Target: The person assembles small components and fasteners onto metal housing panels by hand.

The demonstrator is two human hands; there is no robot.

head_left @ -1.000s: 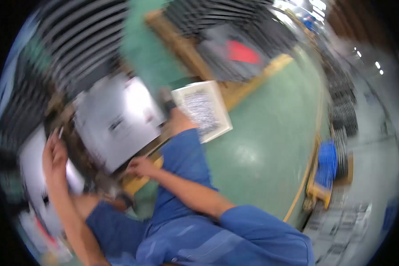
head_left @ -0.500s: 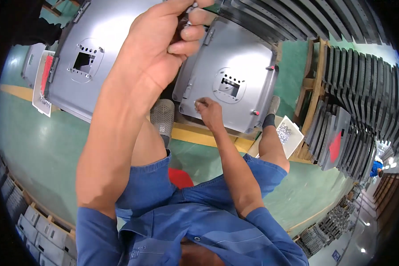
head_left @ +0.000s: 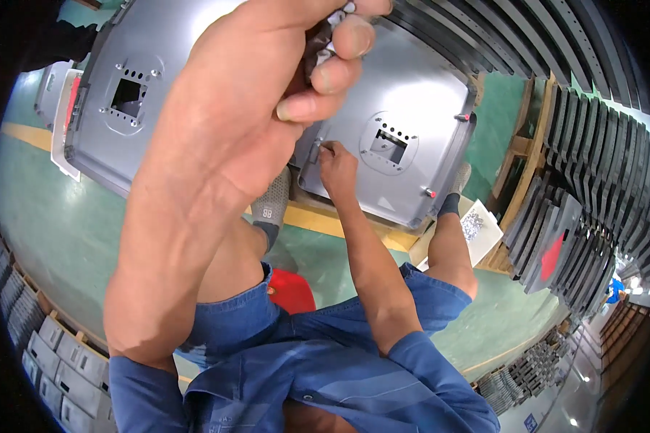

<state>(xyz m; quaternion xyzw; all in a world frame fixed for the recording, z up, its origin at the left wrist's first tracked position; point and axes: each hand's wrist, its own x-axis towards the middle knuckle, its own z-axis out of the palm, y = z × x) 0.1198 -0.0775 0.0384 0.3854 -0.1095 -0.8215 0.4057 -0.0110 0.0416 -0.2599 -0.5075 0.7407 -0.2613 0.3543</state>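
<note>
My left hand (head_left: 253,108) is raised close to the camera, its fingers curled round several small shiny metal pieces (head_left: 326,55); their exact kind is not clear. Beyond it lies a grey metal panel (head_left: 430,90) with a rectangular cut-out and a row of round holes. At that panel's left edge, by a hinge (head_left: 315,151), my right hand (head_left: 338,173) has its thumb and fingers pinched together. Whatever sits between those fingertips is too small to make out. Two red-tipped pegs (head_left: 430,193) stand along the panel's right side.
Another grey panel (head_left: 173,54) with a similar cut-out lies to the left. A white bin (head_left: 490,238) with small metal parts stands by my right leg, a second bin (head_left: 59,148) at the far left. Dark panels (head_left: 585,144) are racked at right. A red seat (head_left: 294,292) shows below me.
My left hand looks larger and nearer the camera. My right hand has moved slightly up along the panel's left edge to the hinge. The view has shifted a little.
</note>
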